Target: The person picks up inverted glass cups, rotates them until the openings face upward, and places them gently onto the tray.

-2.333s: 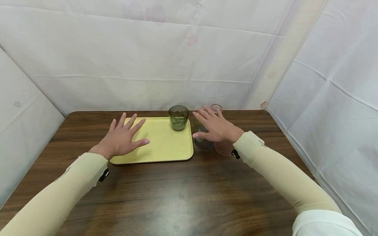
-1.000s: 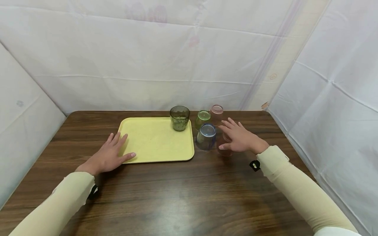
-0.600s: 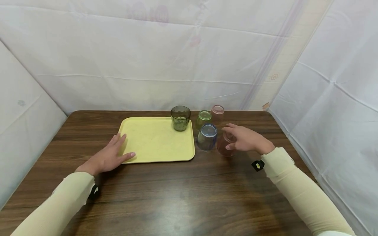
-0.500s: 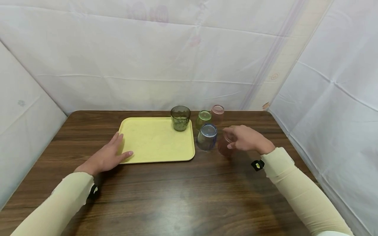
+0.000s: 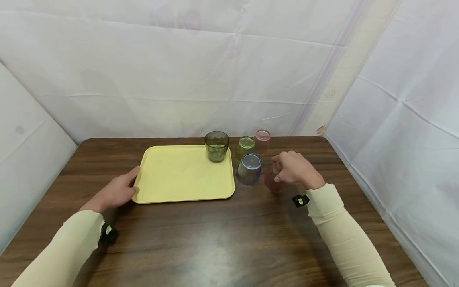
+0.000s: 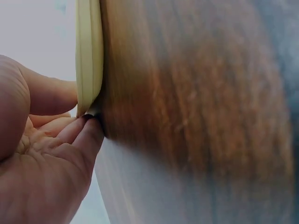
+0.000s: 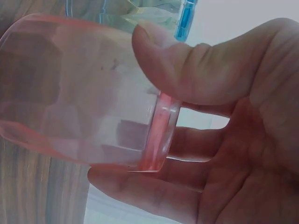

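Dark green cup (image 5: 216,146), light green cup (image 5: 245,147), blue cup (image 5: 249,169), wooden table (image 5: 215,235).

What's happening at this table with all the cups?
A person sits at a wooden table. Their right hand grips an upside-down red cup near its base. Their left hand holds the near left edge of a yellow tray. One dark green cup stands upright on the tray; blue, light green and pink cups sit upside down beside it.
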